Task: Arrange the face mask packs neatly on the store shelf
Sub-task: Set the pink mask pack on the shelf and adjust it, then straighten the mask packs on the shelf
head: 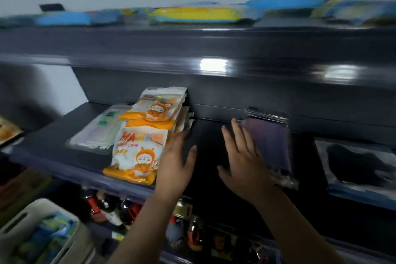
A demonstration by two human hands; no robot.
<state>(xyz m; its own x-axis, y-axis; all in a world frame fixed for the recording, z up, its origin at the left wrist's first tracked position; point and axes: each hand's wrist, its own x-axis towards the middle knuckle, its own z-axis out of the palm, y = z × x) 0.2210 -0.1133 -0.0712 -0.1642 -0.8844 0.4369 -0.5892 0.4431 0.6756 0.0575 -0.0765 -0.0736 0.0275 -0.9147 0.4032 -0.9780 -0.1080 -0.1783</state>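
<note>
Two stacks of orange-and-white mask packs lie on the dark middle shelf (53, 141): a front stack (137, 152) and a rear stack (158, 109). My left hand (175, 163) lies flat with straight fingers against the right side of the front stack. A clear pack of dark purple masks (272, 143) sits to the right. My right hand (242, 156), fingers straight and spread, touches that pack's left edge. A pale pack with a green label (100, 130) lies left of the orange stacks.
A pack of black masks (360, 165) lies at the far right of the shelf. Blue and yellow packs (199, 14) line the top shelf. Bottles (111, 210) stand on the shelf below. A pale basket (40, 233) with goods sits at bottom left.
</note>
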